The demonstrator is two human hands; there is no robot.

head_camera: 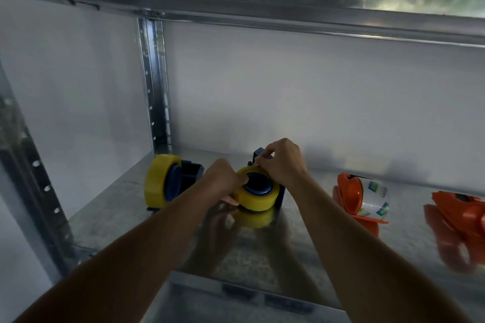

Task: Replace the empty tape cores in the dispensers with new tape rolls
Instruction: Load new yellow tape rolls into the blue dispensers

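Note:
A yellow tape roll (258,198) sits on the hub of a dark blue dispenser (280,193) in the middle of the metal shelf (118,217). My left hand (223,181) grips the roll's left side, thumb on its top rim. My right hand (282,162) pinches at the roll's far edge, near the dispenser's upright end; what it pinches is too small to tell. A second blue dispenser (186,178) with a yellow roll (157,181) lies to the left.
An orange dispenser (350,196) holding a clear printed roll (374,198) lies to the right, another orange dispenser (459,215) at the far right. A perforated steel upright (154,86) stands at the back left, an upper shelf beam overhead.

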